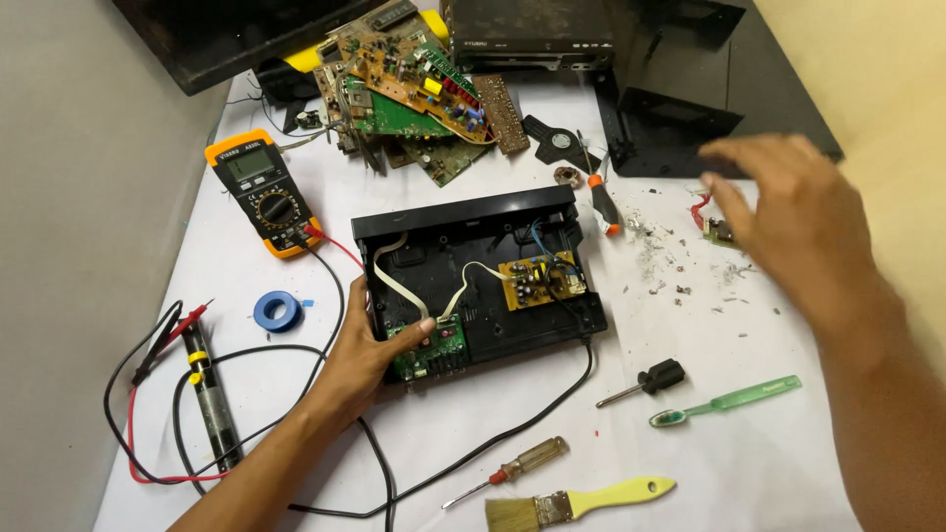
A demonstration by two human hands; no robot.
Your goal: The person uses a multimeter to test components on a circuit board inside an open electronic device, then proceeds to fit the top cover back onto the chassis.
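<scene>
Fingers (pixel 399 332) of the left hand (pixel 370 350) curl over the near-left corner of the open black device case (pixel 473 212), with the thumb pressed onto the green circuit board (pixel 434 350) mounted in that corner; the hand grasps the case edge and board together. Just beyond the fingertips, flat white ribbon cables (pixel 394 286) loop across the case floor toward a yellow power board (pixel 537 279) seated on the right side of the case.

Over on the right, the right hand (pixel 798 222) hangs open and blurred above the white table (pixel 749 443), fingers spread and gripping nothing, well apart from the case. Its fingertips sit just above a small loose part with red wire (pixel 711 222) amid scattered debris.

An orange-handled screwdriver (pixel 601 202) lies just beyond the case's far-right corner. Nearer the viewer lie a black-handled screwdriver (pixel 645 382), a green toothbrush (pixel 729 401), an amber-handled screwdriver (pixel 512 468) and a yellow-handled paintbrush (pixel 581 502). Left of the case sit an orange multimeter (pixel 261 192), a blue tape roll (pixel 277 311) and a soldering iron (pixel 209 394). Loose circuit boards (pixel 414 84) are heaped at the far edge.
</scene>
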